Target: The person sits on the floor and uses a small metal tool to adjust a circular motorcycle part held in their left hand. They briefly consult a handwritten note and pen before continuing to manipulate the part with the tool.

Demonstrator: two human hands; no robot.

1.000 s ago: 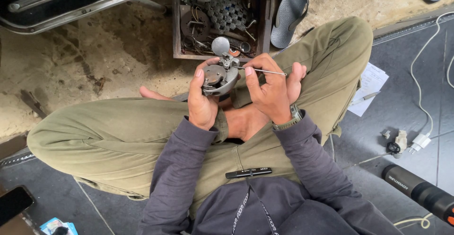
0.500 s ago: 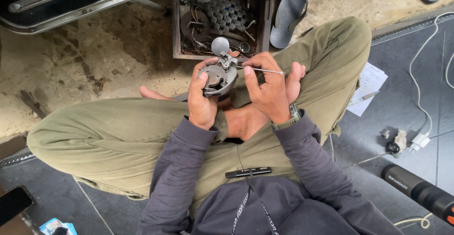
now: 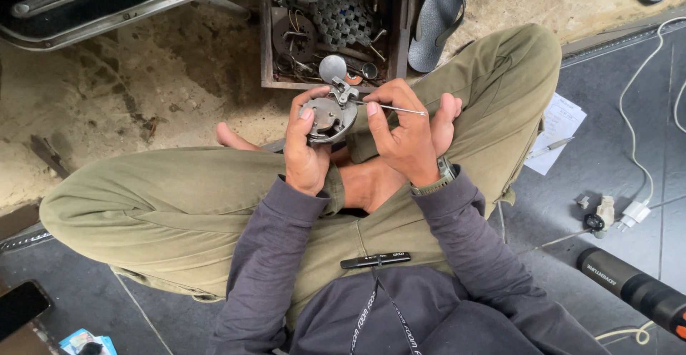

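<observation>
- The left hand [image 3: 306,153] wraps a round grey metal part [image 3: 329,119], thumb on its near face, fingers curled behind; the grip is closed on it.
- The right hand [image 3: 407,140] pinches a thin metal rod [image 3: 396,109] between thumb and forefinger, its tip touching the small bracket on top of the part; the other fingers are loosely spread behind.
- Against the picture of a second ago, the part has turned a little in the left hand, so its flat face looks more to the camera, and the rod's tip sits closer in at the bracket. I judge that the probing at that bracket is under way, not finished.
- Both wrists are bent inward, forearms in dark sleeves [image 3: 271,248] coming up from the lap, hands held above crossed legs in green trousers [image 3: 157,212]; a watch [image 3: 436,182] sits on the right wrist.
- Just beyond the fingertips stands a wooden box [image 3: 267,33] of metal parts; right of it lies a sandal [image 3: 439,19].
- Right of the right hand, well apart, lie a paper sheet [image 3: 561,130] and a white cable [image 3: 647,112].
- Near the body, a black pen [image 3: 375,260] rests on the lap.
</observation>
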